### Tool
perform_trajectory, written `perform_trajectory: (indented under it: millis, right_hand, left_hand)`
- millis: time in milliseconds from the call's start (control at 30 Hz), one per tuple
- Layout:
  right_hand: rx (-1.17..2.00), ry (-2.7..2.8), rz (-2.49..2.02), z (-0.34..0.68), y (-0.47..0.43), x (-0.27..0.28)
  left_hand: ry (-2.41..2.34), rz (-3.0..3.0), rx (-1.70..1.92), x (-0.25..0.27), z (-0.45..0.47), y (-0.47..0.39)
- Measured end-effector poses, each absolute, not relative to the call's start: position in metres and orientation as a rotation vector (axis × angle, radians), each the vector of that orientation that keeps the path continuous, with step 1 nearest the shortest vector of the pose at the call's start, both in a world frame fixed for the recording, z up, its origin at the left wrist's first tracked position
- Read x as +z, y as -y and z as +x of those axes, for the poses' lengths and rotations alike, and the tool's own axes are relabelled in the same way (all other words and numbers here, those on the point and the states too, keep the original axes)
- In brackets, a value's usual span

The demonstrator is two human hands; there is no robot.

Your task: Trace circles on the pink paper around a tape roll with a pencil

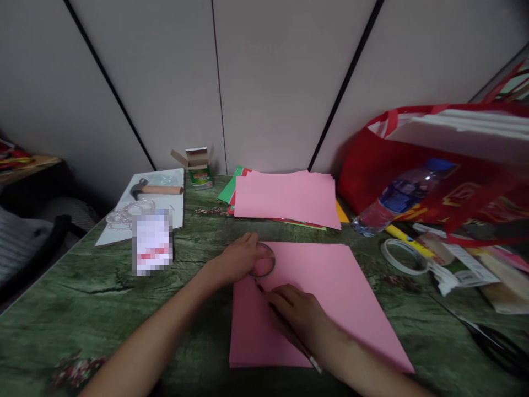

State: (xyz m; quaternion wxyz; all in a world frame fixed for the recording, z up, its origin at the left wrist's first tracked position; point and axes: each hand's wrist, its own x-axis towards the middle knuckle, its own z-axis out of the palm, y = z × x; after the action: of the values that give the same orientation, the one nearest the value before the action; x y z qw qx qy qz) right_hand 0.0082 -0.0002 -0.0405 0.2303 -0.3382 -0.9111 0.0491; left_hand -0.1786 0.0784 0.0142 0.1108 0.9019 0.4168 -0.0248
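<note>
A stack of pink paper (pixel 330 309) lies in front of me on the green wood-patterned table. Near its upper left corner rests a round see-through disc with a dark rim (pixel 268 269); whether its middle is hollow I cannot tell. My left hand (pixel 239 258) grips this disc at its left edge, the fingertips partly hidden. Just below and to the right, my right hand (pixel 300 311) holds a pencil (pixel 306 353) in a writing grip. The pencil's tip is close to the disc's lower rim, over the paper.
Behind are more pink sheets (pixel 285 196) and a small open box (pixel 200 173). At left lie a hammer (pixel 159 189), pearl-like beads (pixel 124 215) and a blurred-out phone-like object (pixel 152 242). Rightward are a bottle (pixel 403 196), a tape roll (pixel 399 269), scissors (pixel 491 342) and a red bag (pixel 357 165).
</note>
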Motion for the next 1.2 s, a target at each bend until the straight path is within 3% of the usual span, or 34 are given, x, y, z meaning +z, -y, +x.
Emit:
perform_trajectory:
  millis: [633, 1000, 1200]
  right_hand:
    - [0.472, 2.354, -0.985, 0.043, -0.01, -0.024]
    - [0.366, 2.529, -0.904, 0.024, 0.008, -0.026]
    - [0.133, 2.626, -0.835, 0.004, 0.01, -0.026]
  left_hand:
    - [-1.233, 2.652, -0.086, 0.014, -0.179, -0.077]
    - [-1.233, 2.674, -0.089, 0.014, -0.178, -0.078]
    - [-1.189, 2.709, -0.031, 0.008, -0.181, -0.08]
